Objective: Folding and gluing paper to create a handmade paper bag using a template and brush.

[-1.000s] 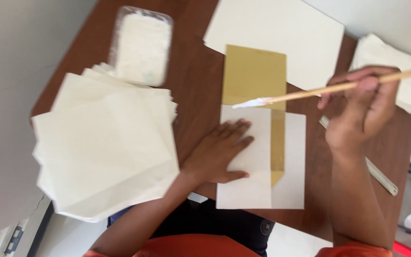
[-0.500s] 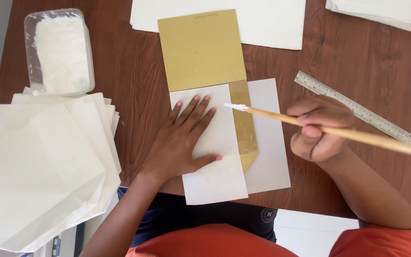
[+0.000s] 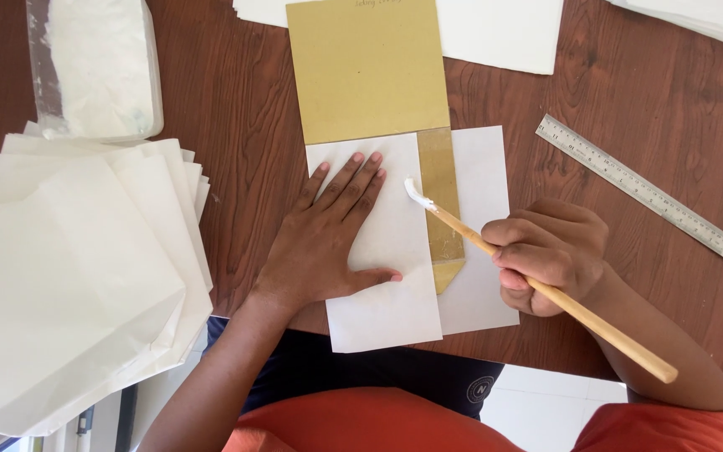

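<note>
Our left hand [image 3: 328, 243] lies flat on the white paper sheet [image 3: 382, 285] masking the tan envelope flap [image 3: 440, 192], while our right hand [image 3: 546, 255] grips the wooden glue brush [image 3: 546, 289], which could smear paste if the sheet slips

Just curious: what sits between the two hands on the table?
In the head view, a white sheet under the left hand, then a gold paper strip, with the right hand's brush tip at its edge.
</note>
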